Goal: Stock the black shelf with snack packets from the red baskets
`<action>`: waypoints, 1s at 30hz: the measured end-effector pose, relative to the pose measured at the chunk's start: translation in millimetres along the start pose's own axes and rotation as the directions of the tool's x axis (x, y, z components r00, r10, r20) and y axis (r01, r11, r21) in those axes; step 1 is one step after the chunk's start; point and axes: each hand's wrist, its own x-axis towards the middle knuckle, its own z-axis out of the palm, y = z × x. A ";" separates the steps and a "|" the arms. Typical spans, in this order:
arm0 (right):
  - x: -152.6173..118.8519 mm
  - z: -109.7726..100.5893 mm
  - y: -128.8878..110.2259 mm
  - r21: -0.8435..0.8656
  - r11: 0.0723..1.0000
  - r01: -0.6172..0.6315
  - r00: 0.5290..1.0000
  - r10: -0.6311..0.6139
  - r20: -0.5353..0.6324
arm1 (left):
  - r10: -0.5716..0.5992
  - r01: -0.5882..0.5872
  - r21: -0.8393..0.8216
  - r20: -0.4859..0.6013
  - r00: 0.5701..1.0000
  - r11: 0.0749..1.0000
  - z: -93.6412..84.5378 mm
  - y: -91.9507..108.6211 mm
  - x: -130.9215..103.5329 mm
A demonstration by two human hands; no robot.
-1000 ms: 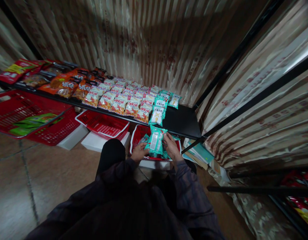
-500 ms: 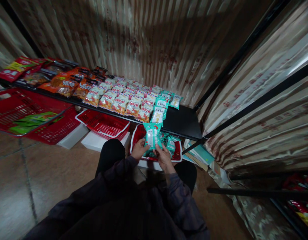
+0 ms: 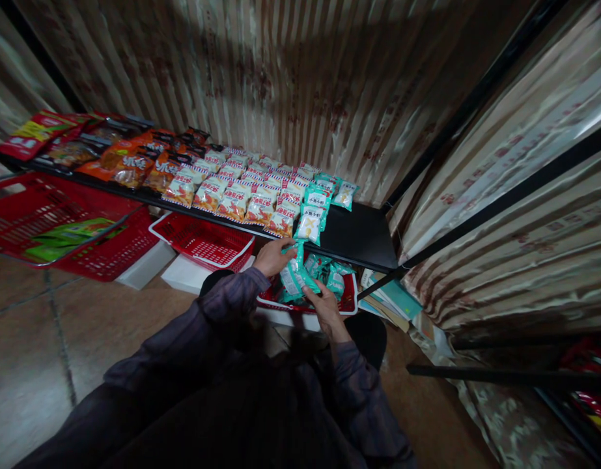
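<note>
Between my two hands a teal snack bag (image 3: 292, 276) hangs tilted over a red basket (image 3: 349, 293) that holds several more teal bags (image 3: 335, 281). My left hand (image 3: 275, 256) pinches the bag's upper left edge. At its lower right, my right hand (image 3: 325, 306) grips it with thumb and fingers. Just beyond, teal bags (image 3: 310, 223) stand in a column on the black shelf (image 3: 361, 238), beside rows of white and orange bags (image 3: 261, 207).
Orange bags (image 3: 134, 170) and a red bag (image 3: 34, 133) lie on the shelf's left part. Below are a red basket (image 3: 207, 242) and a larger one (image 3: 102, 251) with green packets. Black frame bars (image 3: 456, 234) and books (image 3: 395, 299) are at the right.
My left hand has moved up along the bag to its upper edge. The bag has tilted from facing me squarely, and my right hand has shifted slightly right and down.
</note>
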 end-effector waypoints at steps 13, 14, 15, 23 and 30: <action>-0.8 -12.7 5.2 0.097 0.988 0.120 0.985 -0.107 -0.133 | -0.278 0.277 -0.492 0.072 0.958 0.825 8.7 -7.5 8.6; -1.9 -13.2 4.0 0.100 0.987 0.127 0.984 -0.113 -0.139 | -0.286 0.280 -0.498 0.066 0.956 0.820 7.8 -6.2 8.9; -3.2 -13.6 2.5 0.108 0.985 0.134 0.983 -0.118 -0.143 | -0.293 0.284 -0.506 0.064 0.954 0.814 7.1 -4.8 9.3; -15.9 -14.2 -9.6 0.206 0.974 0.097 0.990 -0.073 -0.118 | -0.366 0.352 -0.572 0.096 0.926 0.741 4.8 6.6 11.2; -17.4 -14.6 -13.2 0.222 0.971 0.091 0.987 -0.059 -0.147 | -0.341 0.363 -0.520 0.141 0.929 0.773 0.8 9.6 13.1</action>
